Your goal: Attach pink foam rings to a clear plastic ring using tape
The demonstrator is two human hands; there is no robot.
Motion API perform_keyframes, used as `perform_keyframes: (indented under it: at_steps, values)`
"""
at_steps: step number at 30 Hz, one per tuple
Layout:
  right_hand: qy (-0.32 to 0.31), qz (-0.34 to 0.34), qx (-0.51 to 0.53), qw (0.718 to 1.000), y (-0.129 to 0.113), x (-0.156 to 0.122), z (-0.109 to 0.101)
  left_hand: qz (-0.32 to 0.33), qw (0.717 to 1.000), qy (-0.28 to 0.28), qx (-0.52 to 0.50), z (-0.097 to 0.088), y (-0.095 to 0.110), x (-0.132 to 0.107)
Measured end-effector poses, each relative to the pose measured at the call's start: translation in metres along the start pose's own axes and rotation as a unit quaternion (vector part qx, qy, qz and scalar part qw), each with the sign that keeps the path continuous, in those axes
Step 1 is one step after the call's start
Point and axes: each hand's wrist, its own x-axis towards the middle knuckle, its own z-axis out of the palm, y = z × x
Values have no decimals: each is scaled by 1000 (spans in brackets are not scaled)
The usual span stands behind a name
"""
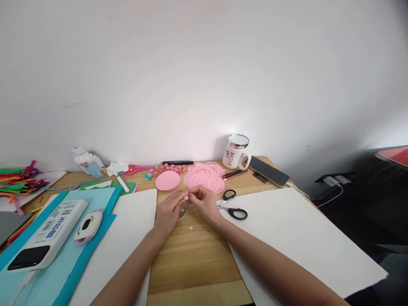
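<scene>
Over the middle of the wooden table, my left hand [168, 211] and my right hand [205, 205] meet fingertip to fingertip. Pinched between them is a small piece of pink paper [186, 196], mostly hidden by the fingers. Under the hands lies a greyish ring [184, 216], partly covered; it looks like a roll of tape. Just beyond are a stack of pink paper discs [168, 180] and a heap of pink paper spirals [205, 177]. Several small rolled pink paper pieces [170, 167] sit behind the discs. Black-handled scissors [234, 206] lie right of my right hand.
White sheets [296, 229] flank the work spot. Along the wall stand a white mug [235, 155], a phone [269, 171], a black marker [177, 162], pink scissors [137, 170] and a bottle [89, 162]. A power bank [47, 236] rests on blue paper at left, near pipe cleaners [24, 182].
</scene>
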Motion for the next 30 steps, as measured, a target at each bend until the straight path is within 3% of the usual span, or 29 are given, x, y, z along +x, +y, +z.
perform_keyframes:
  at_steps: [16,25,30]
  values:
    - [16,-6,-13,1000,1,1,1,69,997,-13,15,0,-4,-3]
    - [0,-23,-16,1000,-2,0,2,-13,1000,-12,9,-1,0,0]
    - [0,-17,-19,1000,-1,1,2,37,999,-14,14,-2,-2,-1]
